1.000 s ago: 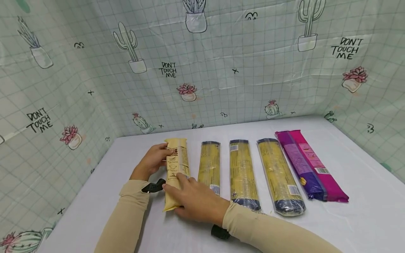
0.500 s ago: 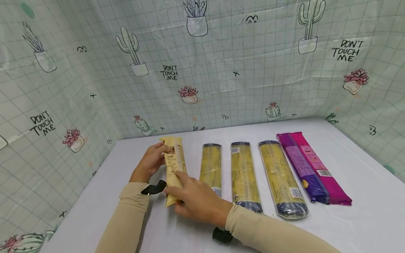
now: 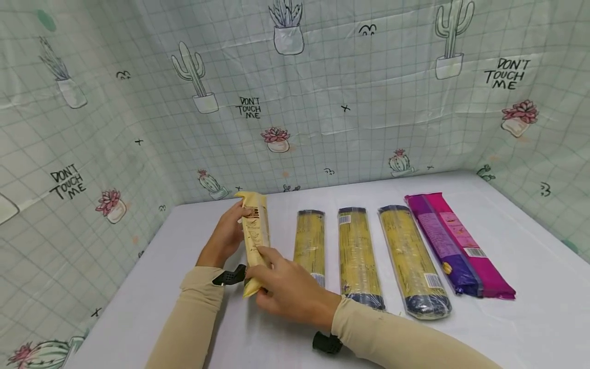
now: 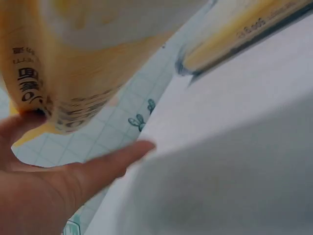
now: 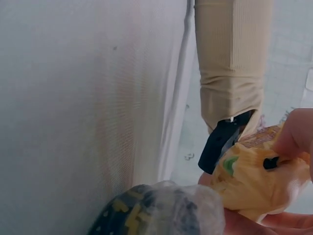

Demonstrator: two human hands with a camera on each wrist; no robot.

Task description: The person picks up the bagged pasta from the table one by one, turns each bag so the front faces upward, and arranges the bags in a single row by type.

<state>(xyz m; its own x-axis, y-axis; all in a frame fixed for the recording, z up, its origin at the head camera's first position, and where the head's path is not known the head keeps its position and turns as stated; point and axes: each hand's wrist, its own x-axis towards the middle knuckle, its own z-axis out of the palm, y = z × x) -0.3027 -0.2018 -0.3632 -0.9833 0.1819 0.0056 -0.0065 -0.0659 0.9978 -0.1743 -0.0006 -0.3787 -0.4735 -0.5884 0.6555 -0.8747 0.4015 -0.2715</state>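
A pale yellow noodle packet [image 3: 255,225] with dark print is tilted above the white table, its far end higher than its near end. My left hand [image 3: 229,233] holds its far part from the left side. In the left wrist view, one finger touches the packet [image 4: 73,63] while another digit stretches away from it. My right hand [image 3: 295,292] pinches the near end between thumb and fingers, and covers part of it. In the right wrist view the crumpled yellow end of the packet [image 5: 244,181] lies between the fingers.
Right of my hands lie several clear pasta packs with dark blue ends, among them a left pack [image 3: 310,241], a middle pack [image 3: 357,246] and a right pack [image 3: 410,256]. A pink and purple packet [image 3: 461,246] lies furthest right. A patterned curtain [image 3: 313,102] stands behind the table.
The noodle packet has come up off the table and rolled onto its side between both hands. The other packs stay in place; the head view has shifted slightly.
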